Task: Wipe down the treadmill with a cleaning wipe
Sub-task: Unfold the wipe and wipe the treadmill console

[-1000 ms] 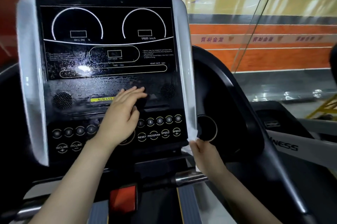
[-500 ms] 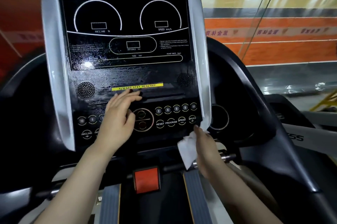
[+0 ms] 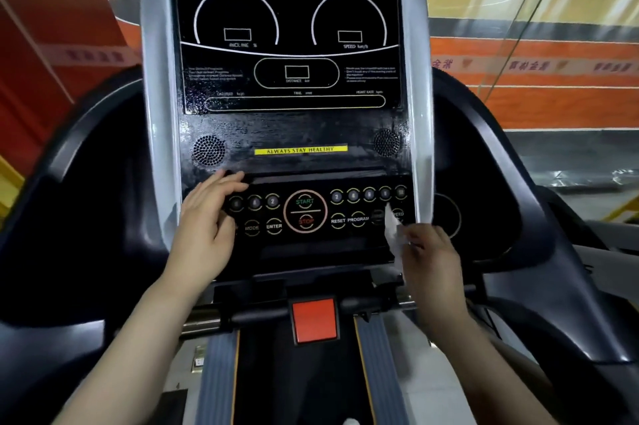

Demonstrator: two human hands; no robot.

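The treadmill console [image 3: 294, 134] fills the middle of the view, black with grey side trims and a wet sheen on its face. My left hand [image 3: 207, 220] lies flat with straight fingers on the left buttons, its fingertips at the ledge under the yellow strip. My right hand [image 3: 428, 262] pinches a white cleaning wipe [image 3: 392, 232] at the console's lower right corner. The wipe's tip reaches up over the speed buttons.
A red safety tab [image 3: 314, 320] sits below the console, above the belt. Black curved handrails [image 3: 539, 217] flank the console on both sides. A glass wall with a sports court behind it stands beyond the treadmill.
My left hand slid left and down from the middle of the console to the left buttons. My right hand lifted the wipe from the lower edge up onto the speed buttons.
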